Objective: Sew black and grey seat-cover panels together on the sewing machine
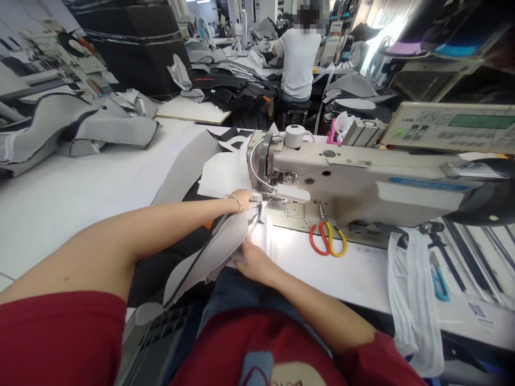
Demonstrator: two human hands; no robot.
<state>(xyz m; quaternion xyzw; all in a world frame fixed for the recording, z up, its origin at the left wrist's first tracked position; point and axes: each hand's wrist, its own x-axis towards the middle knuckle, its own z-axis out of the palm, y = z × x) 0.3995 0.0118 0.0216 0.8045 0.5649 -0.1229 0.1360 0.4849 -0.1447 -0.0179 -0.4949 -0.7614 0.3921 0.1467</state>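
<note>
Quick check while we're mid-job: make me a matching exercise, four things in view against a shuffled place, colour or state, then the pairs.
1. left hand
2. right hand
3. scissors
4. white straps

A. red and yellow handles
B. hanging over the table's near edge
C. bracelet at the wrist
D. bare wrist, at the grey piece's edge

Pairs: 1-C, 2-D, 3-A, 4-B
</note>
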